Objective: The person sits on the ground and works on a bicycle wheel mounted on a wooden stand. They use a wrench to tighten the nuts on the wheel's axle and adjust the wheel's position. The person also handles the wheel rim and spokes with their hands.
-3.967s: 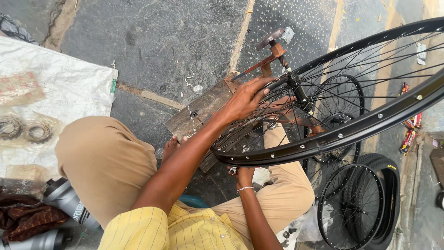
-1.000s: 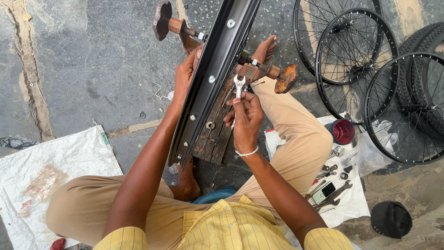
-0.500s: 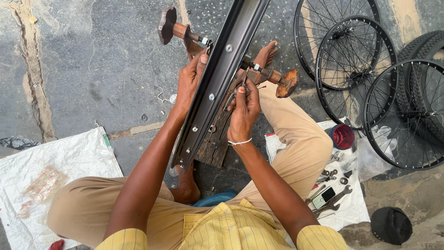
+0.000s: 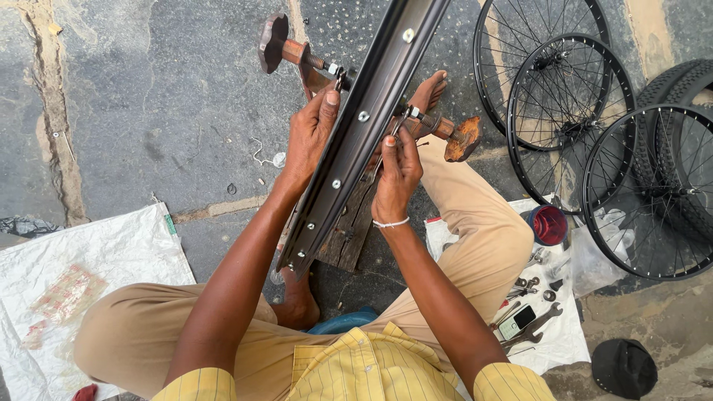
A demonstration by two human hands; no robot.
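While the left hand (image 4: 310, 137) grips the black metal wheel rim (image 4: 360, 130) at centre frame to steady it, the right hand (image 4: 397, 178) pinches a thin silver spoke tool (image 4: 392, 132) against it.

Both forearms reach up from the bottom of the frame toward its centre. The left hand (image 4: 310, 132) sits left of centre, fingers curled, thumb pointing up. The right hand (image 4: 396, 178), just right of it, pinches its fingertips together
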